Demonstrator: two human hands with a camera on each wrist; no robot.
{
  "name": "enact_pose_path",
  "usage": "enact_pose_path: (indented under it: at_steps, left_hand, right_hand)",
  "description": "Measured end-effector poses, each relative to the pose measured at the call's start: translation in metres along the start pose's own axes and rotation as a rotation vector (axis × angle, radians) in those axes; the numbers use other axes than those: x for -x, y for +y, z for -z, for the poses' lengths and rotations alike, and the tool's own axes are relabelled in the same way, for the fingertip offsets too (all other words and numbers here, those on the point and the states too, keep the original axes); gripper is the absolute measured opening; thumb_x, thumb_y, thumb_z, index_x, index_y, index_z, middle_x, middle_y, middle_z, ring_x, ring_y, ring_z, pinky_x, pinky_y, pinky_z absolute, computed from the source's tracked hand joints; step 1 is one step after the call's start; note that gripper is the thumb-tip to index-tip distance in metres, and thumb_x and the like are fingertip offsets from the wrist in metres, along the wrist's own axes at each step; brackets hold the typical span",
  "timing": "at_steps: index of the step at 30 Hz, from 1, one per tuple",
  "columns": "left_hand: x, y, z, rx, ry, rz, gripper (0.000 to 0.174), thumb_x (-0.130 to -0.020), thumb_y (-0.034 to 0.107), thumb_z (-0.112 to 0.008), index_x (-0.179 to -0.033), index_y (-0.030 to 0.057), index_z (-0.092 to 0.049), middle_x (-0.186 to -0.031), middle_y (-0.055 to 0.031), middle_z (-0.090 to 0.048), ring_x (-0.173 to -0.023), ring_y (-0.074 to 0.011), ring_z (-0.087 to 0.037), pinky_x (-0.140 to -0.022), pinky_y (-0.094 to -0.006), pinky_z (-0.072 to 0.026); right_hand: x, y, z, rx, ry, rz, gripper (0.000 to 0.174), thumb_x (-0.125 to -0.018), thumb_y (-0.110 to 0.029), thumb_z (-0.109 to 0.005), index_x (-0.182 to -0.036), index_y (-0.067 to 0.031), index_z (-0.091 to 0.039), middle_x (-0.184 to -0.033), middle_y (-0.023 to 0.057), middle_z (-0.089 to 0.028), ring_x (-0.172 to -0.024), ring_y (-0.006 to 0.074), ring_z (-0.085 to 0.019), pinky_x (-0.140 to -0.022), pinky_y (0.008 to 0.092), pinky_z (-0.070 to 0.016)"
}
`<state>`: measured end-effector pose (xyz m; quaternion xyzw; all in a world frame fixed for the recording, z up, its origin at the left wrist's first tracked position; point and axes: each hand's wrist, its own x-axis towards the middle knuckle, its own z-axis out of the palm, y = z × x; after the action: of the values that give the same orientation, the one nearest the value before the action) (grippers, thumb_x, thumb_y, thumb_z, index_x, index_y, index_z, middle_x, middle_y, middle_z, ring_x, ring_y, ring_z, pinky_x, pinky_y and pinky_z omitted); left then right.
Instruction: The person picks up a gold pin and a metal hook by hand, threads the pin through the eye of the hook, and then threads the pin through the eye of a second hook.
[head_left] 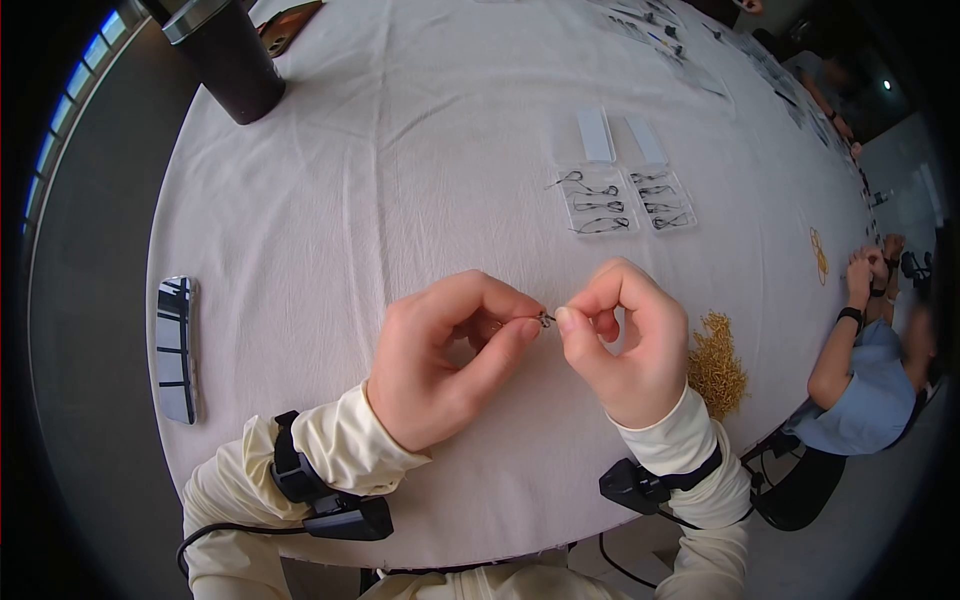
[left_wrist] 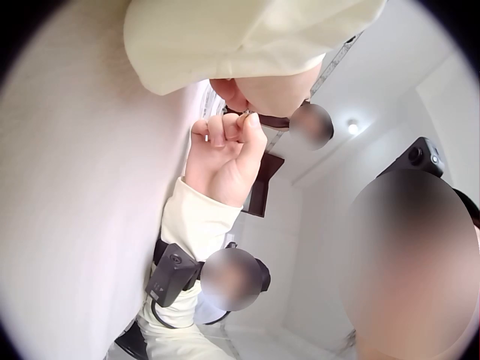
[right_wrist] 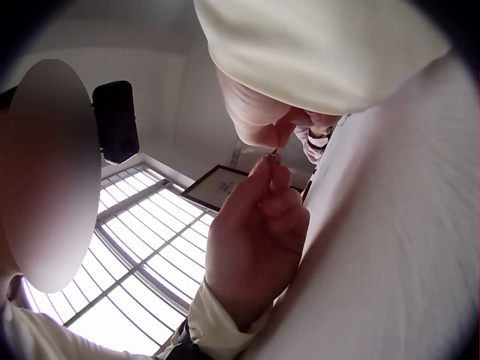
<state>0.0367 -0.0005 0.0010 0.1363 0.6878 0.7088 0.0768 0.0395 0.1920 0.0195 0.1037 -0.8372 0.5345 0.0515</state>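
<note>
Pinching from both sides, the left hand (head_left: 445,360) and the right hand (head_left: 630,345) meet fingertip to fingertip just inside the near edge of the tabletop (head_left: 400,180). Between them sits a small dark metal fitting (head_left: 545,319). Its long axis runs left to right, roughly along that near edge. The left thumb and forefinger are curled round its left end, and the right thumb and forefinger close on its right end. The other fingers of both hands are folded in, so neither hand is nearer than the other.

A heap of gold-coloured pieces (head_left: 716,366) lies just beside the right hand, toward the right edge. A phone (head_left: 177,348) rests near the left edge. Two clear bags (head_left: 600,203) of dark wire parts lie farther in, well apart from the hands. A dark tumbler (head_left: 228,58) stands at the far left edge.
</note>
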Motion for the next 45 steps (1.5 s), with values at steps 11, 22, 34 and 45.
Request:
enact_pose_path:
  at_steps: [11,22,34,45]
  left_hand:
    - [0.003,0.007,-0.004,-0.122,0.093,-0.089,0.008,-0.090,-0.003,-0.069,-0.098,-0.0031,-0.069,-0.089,-0.0097,-0.072,-0.072,-0.0117,-0.067,-0.065,-0.0243,-0.0545]
    - [0.001,0.004,-0.005,-0.245,0.102,-0.218,0.010,-0.086,-0.002,-0.072,-0.096,0.0007,-0.070,-0.080,-0.0087,-0.068,-0.063,-0.0132,-0.065,-0.057,-0.0257,-0.0518]
    - [0.002,0.005,-0.004,0.088,0.014,0.017,0.007,-0.097,0.005,-0.064,-0.098,-0.0016,-0.062,-0.086,-0.0029,-0.064,-0.071,-0.0065,-0.057,-0.062,-0.0212,-0.0470]
    - [-0.001,0.001,0.000,0.309,-0.113,0.103,0.008,-0.098,0.010,-0.063,-0.098,0.0025,-0.061,-0.086,-0.0006,-0.062,-0.071,-0.0049,-0.053,-0.060,-0.0216,-0.0434]
  right_hand:
    - [0.002,0.003,-0.009,0.234,0.197,0.359,0.023,-0.071,-0.002,-0.079,-0.076,-0.0111,-0.059,-0.067,-0.0025,-0.049,-0.056,0.0127,-0.043,-0.063,0.0287,-0.0352]
    - [0.004,0.003,-0.011,0.142,0.180,0.284,0.018,-0.078,0.001,-0.077,-0.079,-0.0080,-0.062,-0.070,-0.0016,-0.052,-0.058,0.0111,-0.042,-0.056,0.0266,-0.0362]
    - [0.004,0.010,-0.010,-0.240,0.030,0.157,0.010,-0.087,-0.002,-0.073,-0.083,-0.0017,-0.064,-0.076,0.0013,-0.057,-0.064,0.0083,-0.046,-0.059,0.0239,-0.0395]
    - [-0.001,0.010,0.005,-0.229,-0.046,0.203,0.013,-0.089,-0.012,-0.075,-0.090,-0.0011,-0.066,-0.083,0.0029,-0.058,-0.071,0.0096,-0.051,-0.064,0.0248,-0.0424]
